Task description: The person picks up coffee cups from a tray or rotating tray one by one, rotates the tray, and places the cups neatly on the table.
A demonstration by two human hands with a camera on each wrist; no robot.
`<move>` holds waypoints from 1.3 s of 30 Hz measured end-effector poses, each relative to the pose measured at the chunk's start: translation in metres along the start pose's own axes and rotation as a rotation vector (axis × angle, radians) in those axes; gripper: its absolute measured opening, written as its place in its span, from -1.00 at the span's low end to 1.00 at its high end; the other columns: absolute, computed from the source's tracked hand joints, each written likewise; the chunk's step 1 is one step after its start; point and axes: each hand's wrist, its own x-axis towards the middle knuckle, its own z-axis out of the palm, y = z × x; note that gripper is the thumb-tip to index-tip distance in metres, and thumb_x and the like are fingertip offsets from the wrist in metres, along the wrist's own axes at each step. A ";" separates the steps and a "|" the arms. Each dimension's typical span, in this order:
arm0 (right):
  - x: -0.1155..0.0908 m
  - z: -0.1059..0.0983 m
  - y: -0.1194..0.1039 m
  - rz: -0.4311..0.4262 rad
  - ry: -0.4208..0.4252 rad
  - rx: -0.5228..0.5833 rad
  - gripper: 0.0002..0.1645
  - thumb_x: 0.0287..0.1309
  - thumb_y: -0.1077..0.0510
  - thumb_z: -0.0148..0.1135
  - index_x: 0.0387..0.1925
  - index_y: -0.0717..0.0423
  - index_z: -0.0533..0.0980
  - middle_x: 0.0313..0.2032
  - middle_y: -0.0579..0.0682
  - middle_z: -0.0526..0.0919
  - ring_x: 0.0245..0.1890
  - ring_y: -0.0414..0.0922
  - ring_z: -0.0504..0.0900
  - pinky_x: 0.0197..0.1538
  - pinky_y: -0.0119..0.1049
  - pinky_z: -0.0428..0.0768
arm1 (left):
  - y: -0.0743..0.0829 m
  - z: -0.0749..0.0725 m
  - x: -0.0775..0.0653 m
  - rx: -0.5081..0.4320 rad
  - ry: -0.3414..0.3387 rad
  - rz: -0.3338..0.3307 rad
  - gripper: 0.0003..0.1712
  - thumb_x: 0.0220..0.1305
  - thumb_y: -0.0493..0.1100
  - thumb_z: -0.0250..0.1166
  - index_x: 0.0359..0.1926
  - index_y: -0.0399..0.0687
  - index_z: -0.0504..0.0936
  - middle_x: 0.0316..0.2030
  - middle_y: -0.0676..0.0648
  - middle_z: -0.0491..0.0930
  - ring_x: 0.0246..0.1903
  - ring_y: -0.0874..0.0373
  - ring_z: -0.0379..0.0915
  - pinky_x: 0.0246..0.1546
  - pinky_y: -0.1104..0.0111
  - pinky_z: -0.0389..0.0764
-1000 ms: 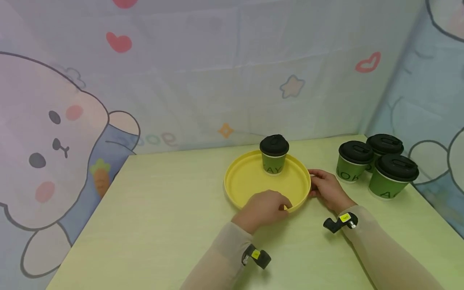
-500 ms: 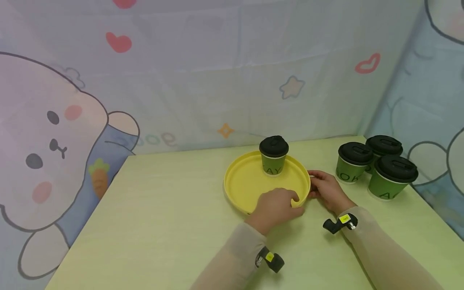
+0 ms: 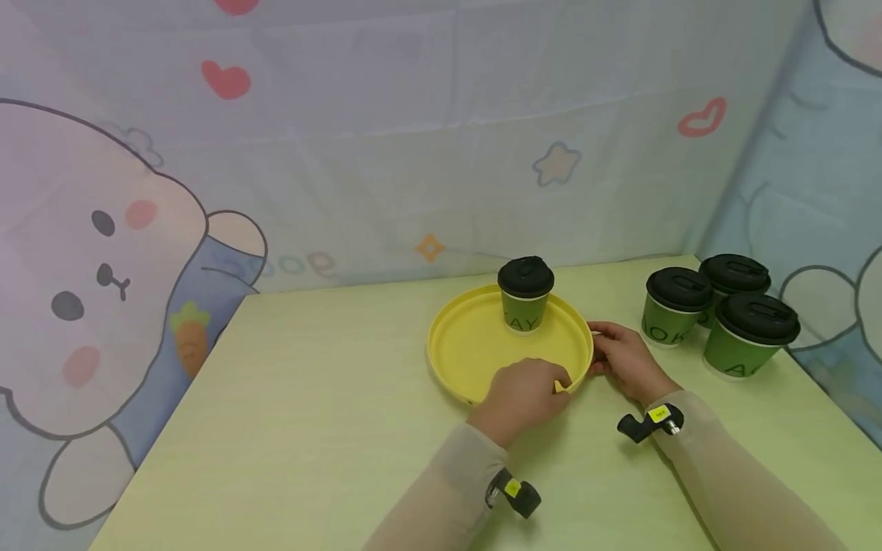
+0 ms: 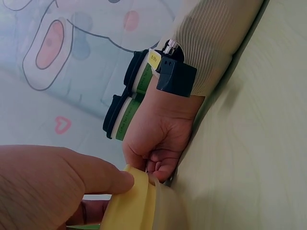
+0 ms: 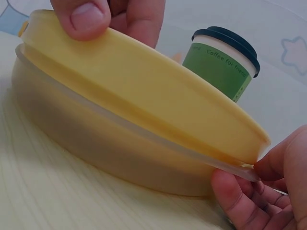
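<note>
A round yellow tray (image 3: 475, 348) lies on the table, with a translucent base under its yellow rim in the right wrist view. One green paper cup (image 3: 525, 302) with a black lid stands upright toward the tray's back. At the front rim, my left hand (image 3: 522, 392) pinches the yellow wall, thumb outside and fingers inside. My right hand (image 3: 625, 361) is at the tray's right side; in the right wrist view its thumb and fingers pinch the edge of the translucent base (image 5: 120, 153). Part of the front rim is hidden behind my left hand.
Three more lidded green cups stand grouped right of my right hand: a nearer one (image 3: 747, 344), a left one (image 3: 671, 314) and one partly hidden behind (image 3: 733, 274). A printed cloth (image 3: 379, 153) hangs behind the pale table (image 3: 296, 398).
My left hand has moved right along the tray's front rim, and its thumb has come in against the wall. The right hand, tray and cups stay in place.
</note>
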 end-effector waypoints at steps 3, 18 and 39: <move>-0.002 0.000 -0.002 0.000 -0.001 -0.007 -0.43 0.51 0.21 -0.05 0.40 0.43 0.21 -0.28 -0.07 0.64 -0.38 -0.23 0.63 -0.31 -0.35 0.67 | -0.002 0.000 -0.001 -0.004 -0.006 0.010 -0.78 0.40 0.04 0.27 0.00 0.30 0.74 -0.37 0.27 0.61 -0.36 0.37 0.46 -0.36 0.42 0.46; 0.000 0.000 -0.004 0.016 0.014 -0.015 -0.42 0.50 0.20 -0.04 0.42 0.40 0.22 -0.28 -0.07 0.63 -0.39 -0.23 0.61 -0.32 -0.35 0.67 | -0.015 -0.003 -0.010 -0.056 -0.014 0.024 -0.79 0.37 0.01 0.28 -0.04 0.30 0.76 -0.42 0.25 0.55 -0.38 0.35 0.42 -0.39 0.43 0.41; 0.001 0.000 0.000 0.016 0.012 0.018 -0.46 0.51 0.19 -0.02 0.38 0.38 0.27 -0.30 -0.14 0.64 -0.41 -0.25 0.62 -0.35 -0.36 0.66 | -0.140 -0.011 -0.008 -0.543 0.635 -0.496 -0.53 0.50 0.08 0.08 0.24 -0.06 0.56 0.06 -0.22 0.50 0.01 -0.18 0.41 -0.01 -0.02 0.46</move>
